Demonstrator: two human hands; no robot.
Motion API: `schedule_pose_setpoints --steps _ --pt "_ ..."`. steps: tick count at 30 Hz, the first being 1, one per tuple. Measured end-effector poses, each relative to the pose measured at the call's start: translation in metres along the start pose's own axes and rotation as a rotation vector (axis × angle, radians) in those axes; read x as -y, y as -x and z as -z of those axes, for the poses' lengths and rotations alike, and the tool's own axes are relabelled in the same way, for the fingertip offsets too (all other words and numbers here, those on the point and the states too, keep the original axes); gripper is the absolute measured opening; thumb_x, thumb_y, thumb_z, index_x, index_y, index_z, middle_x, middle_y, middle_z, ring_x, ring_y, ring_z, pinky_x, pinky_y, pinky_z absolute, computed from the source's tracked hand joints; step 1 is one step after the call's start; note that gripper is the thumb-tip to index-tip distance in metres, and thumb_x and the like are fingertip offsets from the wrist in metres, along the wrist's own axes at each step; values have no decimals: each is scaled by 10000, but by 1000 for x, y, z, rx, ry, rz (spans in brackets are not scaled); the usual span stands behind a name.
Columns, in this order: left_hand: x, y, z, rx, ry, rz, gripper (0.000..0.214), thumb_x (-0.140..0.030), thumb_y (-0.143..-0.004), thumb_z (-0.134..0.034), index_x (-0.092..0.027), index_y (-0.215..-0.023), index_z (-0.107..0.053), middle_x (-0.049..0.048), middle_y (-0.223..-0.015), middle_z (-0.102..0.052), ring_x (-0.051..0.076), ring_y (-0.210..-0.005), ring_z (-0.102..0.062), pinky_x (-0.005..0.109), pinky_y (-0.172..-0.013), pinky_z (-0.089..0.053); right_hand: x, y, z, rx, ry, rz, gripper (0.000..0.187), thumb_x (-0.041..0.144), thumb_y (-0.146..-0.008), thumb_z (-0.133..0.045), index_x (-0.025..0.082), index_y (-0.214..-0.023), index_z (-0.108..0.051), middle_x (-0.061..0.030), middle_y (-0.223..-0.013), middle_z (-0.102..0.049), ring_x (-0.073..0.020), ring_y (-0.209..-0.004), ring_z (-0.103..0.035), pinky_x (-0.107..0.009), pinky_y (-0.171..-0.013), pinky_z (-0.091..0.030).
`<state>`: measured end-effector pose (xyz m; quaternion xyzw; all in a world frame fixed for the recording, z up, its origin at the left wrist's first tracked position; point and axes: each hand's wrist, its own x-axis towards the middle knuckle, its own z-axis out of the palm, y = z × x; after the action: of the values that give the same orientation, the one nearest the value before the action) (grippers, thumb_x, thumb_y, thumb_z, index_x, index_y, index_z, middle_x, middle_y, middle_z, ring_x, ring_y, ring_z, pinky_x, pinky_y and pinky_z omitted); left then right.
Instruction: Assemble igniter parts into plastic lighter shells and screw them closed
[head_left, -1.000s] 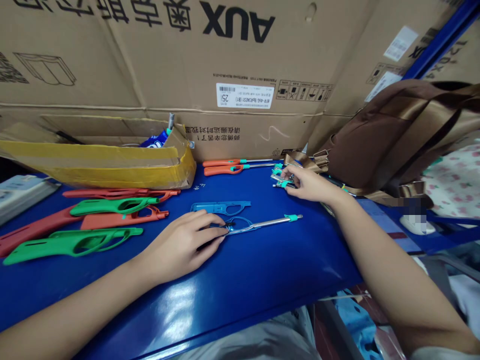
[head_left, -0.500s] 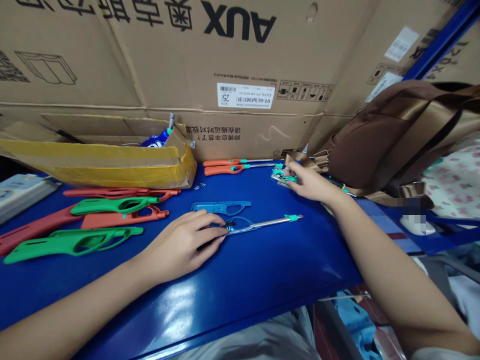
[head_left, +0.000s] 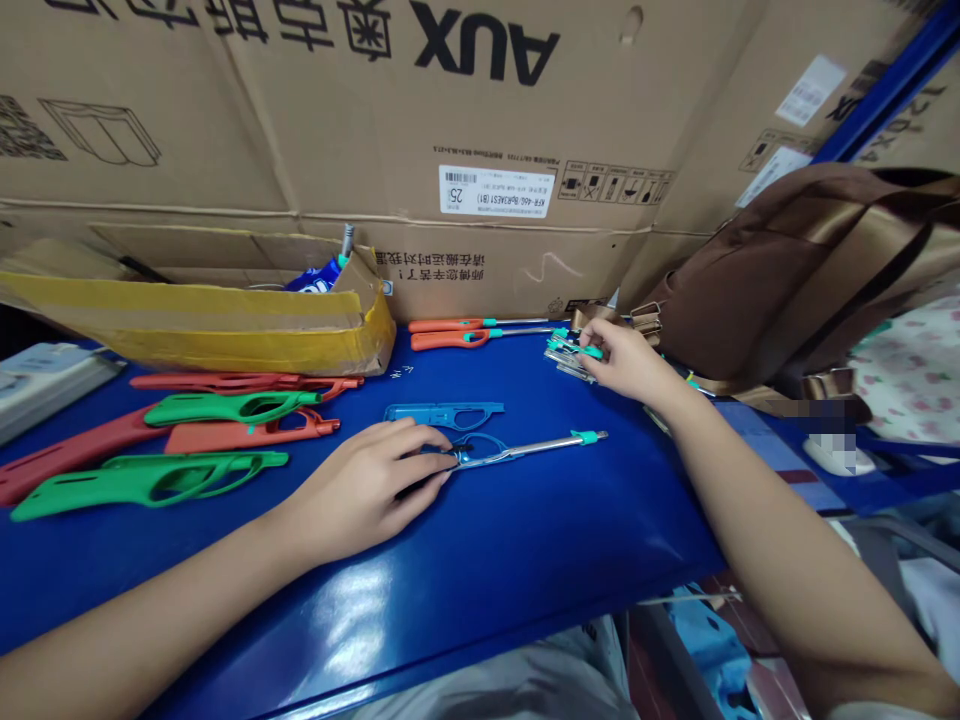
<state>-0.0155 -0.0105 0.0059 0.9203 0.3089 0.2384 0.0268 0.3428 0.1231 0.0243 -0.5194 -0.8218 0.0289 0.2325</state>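
My left hand [head_left: 367,490] lies on the blue table [head_left: 487,560], fingers curled over the handle end of a blue lighter half-shell with a metal tube and teal tip [head_left: 525,447]. A second blue shell [head_left: 442,412] lies just beyond it. My right hand [head_left: 626,362] reaches to the far right of the table, its fingers pinched on a teal-tipped part in a small pile of metal tubes [head_left: 568,355].
Green shells [head_left: 142,480] and orange shells [head_left: 247,436] lie at the left. Two assembled orange lighters [head_left: 465,333] rest by the cardboard wall. A taped cardboard box [head_left: 202,320] stands at the back left, a brown bag [head_left: 787,270] at the right.
My right hand has shifted slightly among the teal-tipped tubes and lifted one a little. My left hand has stayed in place.
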Motion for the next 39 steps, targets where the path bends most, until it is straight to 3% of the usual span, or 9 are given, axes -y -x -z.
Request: schedule_pose_setpoints --steps 8,14,16,18,23,25,30,39 --pt "0 1 -1 1 10 -1 235 -203 -1000 -543 -216 -1124 -742 82 -1130 -717 216 -993 -684 365 -884 -550 7 1 0 43 -62 -57 228 403 -768 -700 225 -786 -559 3 -656 -574 -178 -612 -517 -277 -608 -383" --pt "0 0 -1 -5 10 5 225 -203 -999 -550 -210 -1120 -740 77 -1129 -718 220 -990 -685 373 -876 -550 12 1 3 -97 -136 -142 132 339 -850 -597 223 -899 -557 -21 -738 -602 -191 -640 -571 -315 -625 -448" --pt "0 0 -1 -26 26 14 229 -196 -995 -552 -203 -1124 -741 79 -1125 -719 215 -987 -685 366 -873 -554 23 3 2 -55 -310 -143 209 397 -904 -562 233 -1034 -561 -17 -794 -625 -173 -609 -586 -303 -560 -477" --pt "0 -1 -1 -53 59 28 234 -188 -992 -554 -197 -1129 -742 81 -1116 -719 207 -985 -684 356 -874 -558 40 6 0 79 -689 -128 338 475 -904 -619 254 -1155 -565 -19 -859 -648 -162 -612 -612 -289 -500 -507" --pt "-5 -3 -3 -106 153 101 244 -178 -985 -567 -200 -1158 -737 76 -1093 -724 194 -987 -681 336 -882 -556 85 21 -13 322 -1111 -56 294 444 -889 -721 228 -1058 -615 -20 -882 -713 -80 -508 -554 -222 -435 -510" --pt "-7 -4 -6 -152 202 161 238 -187 -981 -587 -199 -1170 -731 70 -1078 -728 188 -983 -678 329 -892 -551 97 26 -18 410 -1227 -47 285 408 -876 -748 230 -1017 -577 -19 -882 -723 -95 -562 -607 -207 -436 -534" --pt "-14 -7 -12 -237 287 255 185 -221 -939 -681 -194 -1111 -745 52 -1009 -759 186 -931 -678 325 -873 -538 114 35 -26 544 -1390 -82 362 354 -863 -775 239 -1082 -510 -2 -888 -715 -154 -733 -726 -256 -526 -633" --pt "-18 -10 -14 -314 371 199 80 -166 -890 -747 -186 -959 -782 15 -884 -786 144 -797 -665 274 -777 -511 132 46 -32 512 -1408 -3 210 236 -879 -753 190 -897 -549 -42 -1047 -697 -99 -858 -688 -228 -746 -613"
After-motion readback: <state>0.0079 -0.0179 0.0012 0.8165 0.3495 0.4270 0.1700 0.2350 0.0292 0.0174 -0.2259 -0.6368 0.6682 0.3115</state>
